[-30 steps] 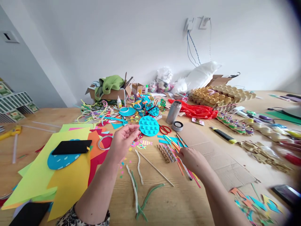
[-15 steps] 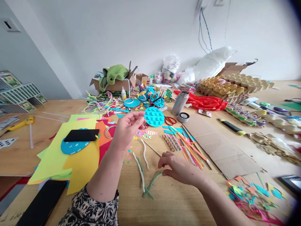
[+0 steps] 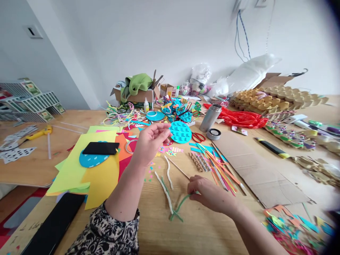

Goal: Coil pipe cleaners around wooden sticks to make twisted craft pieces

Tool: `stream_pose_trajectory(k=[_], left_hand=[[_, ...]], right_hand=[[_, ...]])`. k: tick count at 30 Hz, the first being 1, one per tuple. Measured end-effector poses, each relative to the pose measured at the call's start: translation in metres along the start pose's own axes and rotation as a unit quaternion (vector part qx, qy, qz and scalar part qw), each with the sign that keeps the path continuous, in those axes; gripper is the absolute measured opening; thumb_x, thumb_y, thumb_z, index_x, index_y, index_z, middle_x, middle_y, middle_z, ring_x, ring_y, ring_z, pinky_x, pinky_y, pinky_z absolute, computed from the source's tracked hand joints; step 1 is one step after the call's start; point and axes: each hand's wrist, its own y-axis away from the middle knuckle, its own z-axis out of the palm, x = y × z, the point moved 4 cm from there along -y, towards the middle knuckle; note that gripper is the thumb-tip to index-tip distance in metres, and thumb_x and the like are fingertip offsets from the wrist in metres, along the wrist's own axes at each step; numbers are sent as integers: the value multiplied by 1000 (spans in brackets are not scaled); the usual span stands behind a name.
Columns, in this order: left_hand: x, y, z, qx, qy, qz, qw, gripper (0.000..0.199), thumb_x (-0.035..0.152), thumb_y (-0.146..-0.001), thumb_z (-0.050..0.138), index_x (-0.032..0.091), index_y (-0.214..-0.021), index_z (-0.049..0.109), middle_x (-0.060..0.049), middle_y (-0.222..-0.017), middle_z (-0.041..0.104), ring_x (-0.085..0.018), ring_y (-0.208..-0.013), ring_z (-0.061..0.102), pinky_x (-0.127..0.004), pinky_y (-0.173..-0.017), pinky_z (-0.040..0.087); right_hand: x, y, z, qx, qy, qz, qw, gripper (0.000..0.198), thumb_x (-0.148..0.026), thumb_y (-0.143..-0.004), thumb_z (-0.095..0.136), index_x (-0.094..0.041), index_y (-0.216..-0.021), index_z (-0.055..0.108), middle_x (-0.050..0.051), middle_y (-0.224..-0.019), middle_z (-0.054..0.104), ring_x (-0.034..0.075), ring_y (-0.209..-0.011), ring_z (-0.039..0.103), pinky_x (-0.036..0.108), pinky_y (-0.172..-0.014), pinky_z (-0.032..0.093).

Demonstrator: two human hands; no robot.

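My left hand (image 3: 156, 140) is closed, pinching the left edge of a round blue disc (image 3: 181, 132) with a grid of small raised pieces on its face. The disc is held up above the table. My right hand (image 3: 204, 193) is lower, its fingers closed on the end of a curved green pipe cleaner (image 3: 182, 203). That stem crosses other green pieces near the foot of a white pipe cleaner (image 3: 164, 191). A second white pipe cleaner (image 3: 168, 171) lies just beyond. A thin wooden stick (image 3: 178, 167) points toward my right hand.
Coloured paper sheets (image 3: 71, 163) with a phone (image 3: 101, 148) on top lie left. Red scissors (image 3: 198, 137), a steel flask (image 3: 210, 118) and its lid (image 3: 213, 133) stand ahead. Paper strips (image 3: 220, 166), a cardboard sheet (image 3: 247, 166) and paper scraps (image 3: 294, 226) are on the right.
My right hand has lowered slightly and its fingers have closed on the green pipe cleaner's end. My left hand still holds the blue disc. The whole view has shifted a little.
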Motion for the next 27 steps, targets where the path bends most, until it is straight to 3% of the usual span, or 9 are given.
stream_pose_trajectory(k=[6,11,15,19,23,27], left_hand=[[1,1,0,-16,-24,3,1000,20,27,-76,61,15,-91,65,-3,-73,65,-10,-59,58,-24,-60,48],[3,1,2,-34,-30,5,999,20,27,-76,60,14,-91,65,-3,-75,65,-10,-61,59,-24,-60,49],[5,1,3,-30,-27,0,999,18,26,-74,63,15,-87,66,-2,-71,64,-11,-60,58,-24,-58,48],[5,1,3,-35,-20,-7,999,17,25,-75,62,16,-88,66,-2,-70,64,-11,-60,58,-25,-58,49],[3,1,2,-41,-18,-6,999,16,25,-76,61,17,-89,66,-3,-72,64,-12,-64,59,-25,-59,49],[3,0,1,-34,-12,-4,999,17,24,-76,61,16,-89,66,-3,-71,63,-10,-60,57,-24,-57,48]], right_hand=[[-12,3,4,-26,-26,-7,999,21,-25,-84,50,-21,-78,70,2,-72,68,16,-66,59,24,-62,41],[-26,1,2,-11,-51,-52,997,18,-29,-82,55,-20,-87,69,5,-87,68,18,-83,60,25,-73,42],[-27,-11,-2,49,-46,14,998,21,-27,-85,48,-18,-81,67,5,-78,67,15,-69,59,24,-61,41],[-35,-24,15,32,2,52,998,29,-42,-79,54,-18,-68,65,5,-65,66,17,-57,57,25,-48,33],[-40,-31,35,17,37,39,998,18,-26,-72,58,-17,-58,63,7,-61,65,19,-57,58,26,-51,31],[-38,-30,36,22,27,20,999,17,-15,-73,50,-16,-60,61,4,-60,62,15,-55,55,24,-50,31]])
